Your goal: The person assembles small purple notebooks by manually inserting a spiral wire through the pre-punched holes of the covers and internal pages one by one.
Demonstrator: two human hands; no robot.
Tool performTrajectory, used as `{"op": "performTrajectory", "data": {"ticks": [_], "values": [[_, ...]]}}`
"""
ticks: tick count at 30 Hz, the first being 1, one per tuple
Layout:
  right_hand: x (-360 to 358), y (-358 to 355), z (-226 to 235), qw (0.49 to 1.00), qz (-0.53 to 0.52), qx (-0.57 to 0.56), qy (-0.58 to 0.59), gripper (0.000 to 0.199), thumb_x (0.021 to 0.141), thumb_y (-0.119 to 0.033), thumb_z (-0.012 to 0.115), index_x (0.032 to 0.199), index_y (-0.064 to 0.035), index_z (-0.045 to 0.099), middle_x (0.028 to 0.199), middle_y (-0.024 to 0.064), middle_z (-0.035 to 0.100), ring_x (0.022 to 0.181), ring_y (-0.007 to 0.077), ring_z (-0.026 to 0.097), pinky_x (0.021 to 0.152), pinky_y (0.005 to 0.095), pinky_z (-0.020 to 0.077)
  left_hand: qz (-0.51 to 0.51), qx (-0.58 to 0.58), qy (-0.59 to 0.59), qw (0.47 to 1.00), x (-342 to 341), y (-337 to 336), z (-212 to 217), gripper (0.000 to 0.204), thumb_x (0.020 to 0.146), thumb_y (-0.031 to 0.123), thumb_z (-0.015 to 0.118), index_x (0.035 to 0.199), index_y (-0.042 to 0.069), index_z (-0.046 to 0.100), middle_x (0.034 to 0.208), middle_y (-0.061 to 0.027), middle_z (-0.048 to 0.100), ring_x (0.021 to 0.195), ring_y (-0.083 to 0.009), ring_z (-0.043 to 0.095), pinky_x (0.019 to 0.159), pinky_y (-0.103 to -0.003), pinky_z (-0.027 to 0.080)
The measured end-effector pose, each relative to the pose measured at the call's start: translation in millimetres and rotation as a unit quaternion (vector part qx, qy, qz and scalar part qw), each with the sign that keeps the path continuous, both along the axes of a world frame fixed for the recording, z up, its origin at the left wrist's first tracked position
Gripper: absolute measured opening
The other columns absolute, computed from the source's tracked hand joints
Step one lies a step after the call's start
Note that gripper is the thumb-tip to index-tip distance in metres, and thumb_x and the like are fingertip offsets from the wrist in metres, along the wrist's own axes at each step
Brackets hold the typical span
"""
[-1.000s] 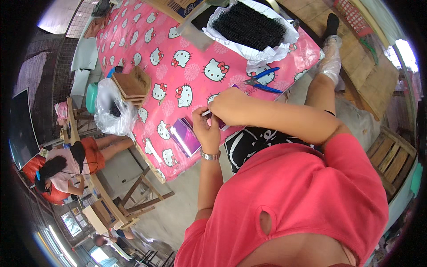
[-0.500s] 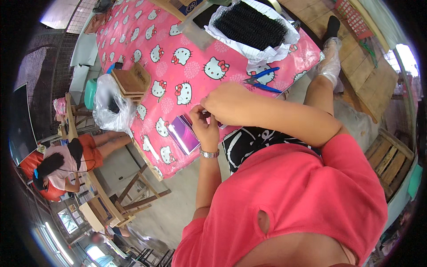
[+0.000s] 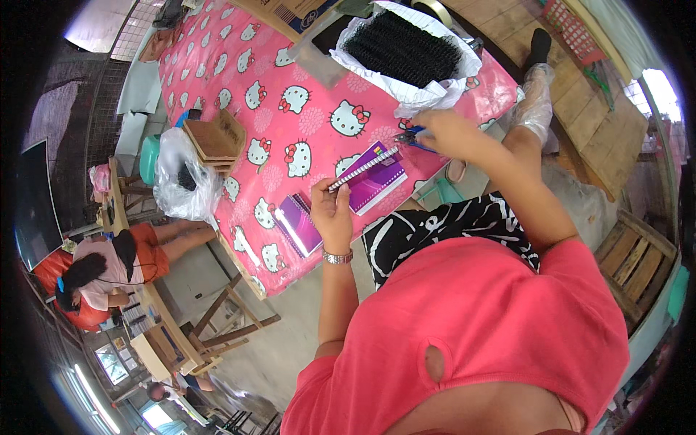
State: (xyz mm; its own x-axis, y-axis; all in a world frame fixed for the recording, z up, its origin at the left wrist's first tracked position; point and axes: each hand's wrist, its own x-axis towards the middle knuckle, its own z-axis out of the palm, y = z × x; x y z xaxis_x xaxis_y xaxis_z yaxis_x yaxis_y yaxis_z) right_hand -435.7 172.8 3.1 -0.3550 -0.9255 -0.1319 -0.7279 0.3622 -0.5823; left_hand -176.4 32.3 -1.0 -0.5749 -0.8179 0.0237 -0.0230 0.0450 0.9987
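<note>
- Left hand [image 3: 333, 219]: fingers pinched on the lower-left end of a black-and-white striped coil edge [image 3: 366, 169], thumb toward us. Coil edge runs up-right from the grip.
- Right hand [image 3: 448, 134]: fingers wrapped round blue-handled pliers [image 3: 409, 137]. Plier head points left, right by the upper end of the coil edge; can't tell if it touches.
- Purple notebook [image 3: 384, 183] lies under/beside the coil edge, near the front edge of the counter [image 3: 319, 109]. Pale strip along its lower-right side. Can't tell if the coil edge is part of it or of a second book held on end.
- Second purple spiral notebook [image 3: 299, 225] flat on the counter, just left of the left hand, glare on its cover.
- Counter cover: pink, printed with white cat faces.
- Far side: black coils [image 3: 402, 47] piled in a container lined with white paper [image 3: 428, 94]. Cardboard box [image 3: 290, 13] just left of that.
- Left end: stacked brown boards [image 3: 214, 138], clear plastic bag [image 3: 204, 194] next to them.
- Metal wristwatch [image 3: 338, 257] on left wrist.
- Another person [image 3: 109, 268] at far left, pale top, orange shorts, well apart from this work.
</note>
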Motion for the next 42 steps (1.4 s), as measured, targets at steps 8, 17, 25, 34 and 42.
{"op": "performTrajectory", "data": {"ticks": [8, 17, 25, 34, 42], "values": [[49, 47, -27, 0.966, -0.142, -0.203, 0.077, 0.053, 0.078, -0.022, 0.072, 0.126, -0.0071, 0.058, 0.123, 0.0136, 0.056, 0.113, 0.0338, 0.053, 0.096, 0.0443, 0.0423, 0.0, 0.016, -0.014, 1.0, 8, -1, -3, 0.02, 0.091, -0.006, 0.061, 0.111, -0.004, 0.058, 0.096, -0.0062, 0.063, 0.087, -0.0114, 0.063, 0.076, -0.023, 0.051], [119, 25, 32, 0.952, 0.039, -0.302, -0.025, 0.062, 0.073, -0.026, 0.077, 0.129, -0.009, 0.058, 0.117, 0.0114, 0.056, 0.104, 0.031, 0.054, 0.09, 0.0412, 0.0433, 0.069, -0.142, -0.004, 0.987, -8, 30, 5, 0.018, 0.084, -0.012, 0.064, 0.1, -0.005, 0.065, 0.101, -0.0088, 0.06, 0.082, -0.0129, 0.063, 0.072, -0.024, 0.052], [122, 14, 40, 0.948, 0.048, -0.315, -0.021, 0.054, 0.075, -0.02, 0.073, 0.126, -0.0074, 0.059, 0.114, 0.0122, 0.056, 0.1, 0.0321, 0.055, 0.089, 0.0433, 0.0437, 0.102, -0.281, -0.039, 0.954, -5, 22, 13, 0.023, 0.077, -0.014, 0.065, 0.097, -0.002, 0.067, 0.09, -0.0112, 0.065, 0.08, -0.0186, 0.064, 0.07, -0.028, 0.053], [127, 12, 43, 0.947, 0.04, -0.304, -0.099, 0.049, 0.079, -0.014, 0.069, 0.126, -0.0066, 0.059, 0.115, 0.0133, 0.056, 0.103, 0.0317, 0.055, 0.086, 0.0406, 0.0477, 0.1, -0.365, -0.068, 0.923, 3, 17, 17, 0.026, 0.076, -0.015, 0.062, 0.098, -0.004, 0.068, 0.087, -0.0089, 0.062, 0.079, -0.0152, 0.06, 0.068, -0.025, 0.05], [123, 9, 49, 0.788, 0.014, -0.058, -0.613, 0.042, 0.093, -0.022, 0.061, 0.13, -0.0041, 0.057, 0.106, 0.0093, 0.063, 0.102, 0.018, 0.059, 0.085, 0.0326, 0.0465, 0.098, -0.377, -0.09, 0.917, 11, 19, 26, 0.026, 0.073, -0.012, 0.061, 0.096, -0.001, 0.068, 0.091, -0.0132, 0.069, 0.083, -0.0261, 0.065, 0.076, -0.035, 0.052]]}}
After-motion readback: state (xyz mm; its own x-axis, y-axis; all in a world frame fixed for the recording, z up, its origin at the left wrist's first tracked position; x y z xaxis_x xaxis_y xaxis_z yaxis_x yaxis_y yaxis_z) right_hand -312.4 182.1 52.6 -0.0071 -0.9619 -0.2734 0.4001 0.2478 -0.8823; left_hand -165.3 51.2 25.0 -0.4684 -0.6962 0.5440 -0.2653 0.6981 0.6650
